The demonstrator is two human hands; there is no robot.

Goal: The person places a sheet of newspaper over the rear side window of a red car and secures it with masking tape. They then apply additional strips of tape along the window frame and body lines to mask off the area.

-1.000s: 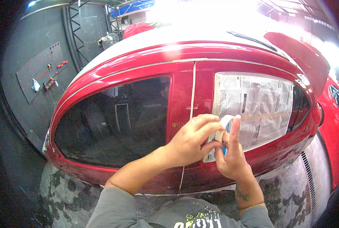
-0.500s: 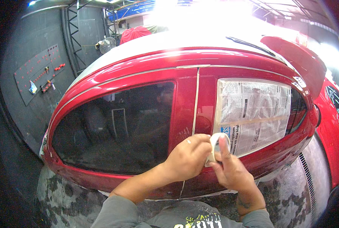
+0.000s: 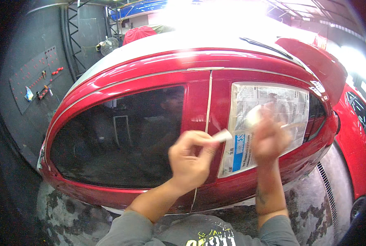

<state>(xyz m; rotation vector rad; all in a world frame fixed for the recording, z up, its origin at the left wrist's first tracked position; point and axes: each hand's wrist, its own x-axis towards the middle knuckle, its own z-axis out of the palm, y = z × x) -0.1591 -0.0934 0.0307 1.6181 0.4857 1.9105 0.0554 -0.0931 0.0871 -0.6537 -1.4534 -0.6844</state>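
My left hand (image 3: 190, 158) pinches a short pale piece of masking tape (image 3: 223, 135) between thumb and fingertips, in front of the pillar between the car's two side windows. Over the rear window, my right hand (image 3: 270, 139) grips a white tape roll (image 3: 254, 115); both are smeared by motion. Behind them, newspaper sheets (image 3: 248, 93) cover most of the rear side window, with tape along their edges. The red car (image 3: 125, 74) stands side-on before me, its dark front window (image 3: 121, 143) uncovered. A pale strip (image 3: 209, 98) runs down the gap between the doors.
A pegboard with tools (image 3: 33, 82) hangs on the dark left wall, and a fan (image 3: 108, 46) stands beyond the car. At the right are the raised rear hatch (image 3: 316, 61), another red car (image 3: 357, 135) and a floor drain grate (image 3: 328, 192).
My hands have moved apart. The right has gone up and right with the roll, over the newspaper; the left has shifted slightly left, and a tape piece now shows in its fingers.
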